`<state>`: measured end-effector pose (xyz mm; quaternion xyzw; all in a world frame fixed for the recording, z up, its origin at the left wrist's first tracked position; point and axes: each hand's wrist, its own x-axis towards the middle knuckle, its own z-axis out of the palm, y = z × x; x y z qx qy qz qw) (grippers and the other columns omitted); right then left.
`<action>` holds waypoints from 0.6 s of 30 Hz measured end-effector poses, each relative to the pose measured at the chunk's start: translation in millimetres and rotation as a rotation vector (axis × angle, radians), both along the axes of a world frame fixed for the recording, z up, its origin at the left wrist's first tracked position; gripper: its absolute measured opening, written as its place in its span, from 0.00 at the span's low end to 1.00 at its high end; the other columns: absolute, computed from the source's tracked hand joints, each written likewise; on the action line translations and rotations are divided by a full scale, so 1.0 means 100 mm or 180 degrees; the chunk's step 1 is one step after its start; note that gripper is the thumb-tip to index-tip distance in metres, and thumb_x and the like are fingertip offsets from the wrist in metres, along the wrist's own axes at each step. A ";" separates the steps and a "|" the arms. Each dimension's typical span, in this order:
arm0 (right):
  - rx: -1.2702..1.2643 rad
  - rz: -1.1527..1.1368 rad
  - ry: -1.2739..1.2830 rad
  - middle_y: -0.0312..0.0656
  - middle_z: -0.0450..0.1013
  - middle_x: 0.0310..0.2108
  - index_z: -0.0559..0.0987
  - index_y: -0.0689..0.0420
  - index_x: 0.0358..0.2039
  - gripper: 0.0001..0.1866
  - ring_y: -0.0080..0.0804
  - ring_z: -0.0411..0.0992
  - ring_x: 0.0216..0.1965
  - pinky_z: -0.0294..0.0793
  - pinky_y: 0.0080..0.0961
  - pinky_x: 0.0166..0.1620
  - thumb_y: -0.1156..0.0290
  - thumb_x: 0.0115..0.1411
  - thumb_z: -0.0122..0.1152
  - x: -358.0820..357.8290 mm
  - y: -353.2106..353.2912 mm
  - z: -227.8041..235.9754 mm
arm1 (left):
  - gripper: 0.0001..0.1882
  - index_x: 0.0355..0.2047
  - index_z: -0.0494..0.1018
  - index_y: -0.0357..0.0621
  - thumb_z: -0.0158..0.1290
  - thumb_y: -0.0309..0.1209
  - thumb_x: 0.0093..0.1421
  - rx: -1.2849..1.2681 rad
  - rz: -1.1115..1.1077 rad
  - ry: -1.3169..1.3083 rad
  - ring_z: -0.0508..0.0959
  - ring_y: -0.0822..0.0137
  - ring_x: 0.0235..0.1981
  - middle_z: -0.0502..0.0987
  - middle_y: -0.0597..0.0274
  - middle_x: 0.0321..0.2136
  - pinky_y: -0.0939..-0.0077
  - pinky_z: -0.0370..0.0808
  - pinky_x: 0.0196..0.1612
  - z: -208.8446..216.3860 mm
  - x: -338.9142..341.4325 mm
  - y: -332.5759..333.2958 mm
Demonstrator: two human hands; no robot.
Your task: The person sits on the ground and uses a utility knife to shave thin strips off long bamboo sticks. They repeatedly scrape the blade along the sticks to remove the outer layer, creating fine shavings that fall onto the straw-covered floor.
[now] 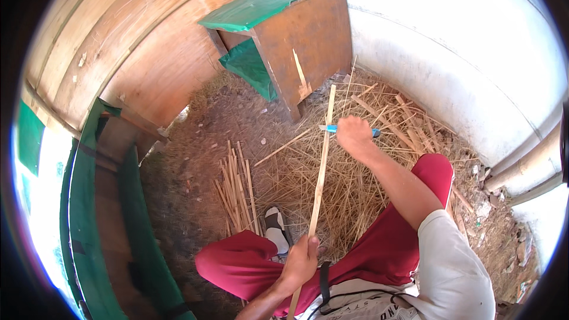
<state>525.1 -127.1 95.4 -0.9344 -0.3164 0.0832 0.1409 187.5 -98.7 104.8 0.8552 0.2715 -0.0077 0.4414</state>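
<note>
A long, pale bamboo strip (320, 184) slants up from my lap, its far end beyond my right hand. My left hand (300, 263) is closed round its lower part. In my right hand (354, 136) is a blue utility knife (333, 129), gripped in a fist. The knife's blade end lies across the strip near its upper part; whether it cuts into the wood I cannot tell. Pale shavings (349, 201) are heaped on the ground beneath the strip and around my legs.
Several cut strips (237, 189) lie bundled left of my foot. Split bamboo pieces (409, 121) lie at the far right. Ahead stands a brown wooden cabinet (308, 41) with a green top. A green-covered bench (136, 213) runs along the left; a white wall (438, 65) is at right.
</note>
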 end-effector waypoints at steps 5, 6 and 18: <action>0.0142 0.0297 -0.0259 0.52 0.79 0.28 0.82 0.63 0.27 0.11 0.45 0.81 0.32 0.81 0.41 0.34 0.73 0.59 0.53 -0.09 0.08 -0.26 | 0.16 0.35 0.70 0.35 0.42 0.37 0.73 -0.0486 0.0299 0.0099 0.75 0.62 0.21 0.72 0.55 0.19 0.64 0.72 0.27 0.00 -0.52 -0.04; 0.0141 0.0335 -0.0231 0.52 0.79 0.29 0.82 0.63 0.28 0.11 0.46 0.81 0.32 0.81 0.41 0.36 0.73 0.60 0.54 -0.13 0.10 -0.27 | 0.16 0.34 0.70 0.35 0.42 0.37 0.73 -0.0556 0.0359 0.0095 0.75 0.63 0.20 0.72 0.56 0.18 0.65 0.72 0.27 0.02 -0.57 -0.03; -0.0362 -0.0128 -0.0066 0.52 0.80 0.38 0.83 0.60 0.38 0.10 0.44 0.81 0.42 0.81 0.38 0.44 0.74 0.60 0.56 0.17 0.00 -0.61 | 0.14 0.43 0.74 0.45 0.54 0.41 0.66 -0.0824 0.0036 0.0282 0.78 0.65 0.29 0.77 0.64 0.29 0.69 0.78 0.32 -0.75 -2.59 0.15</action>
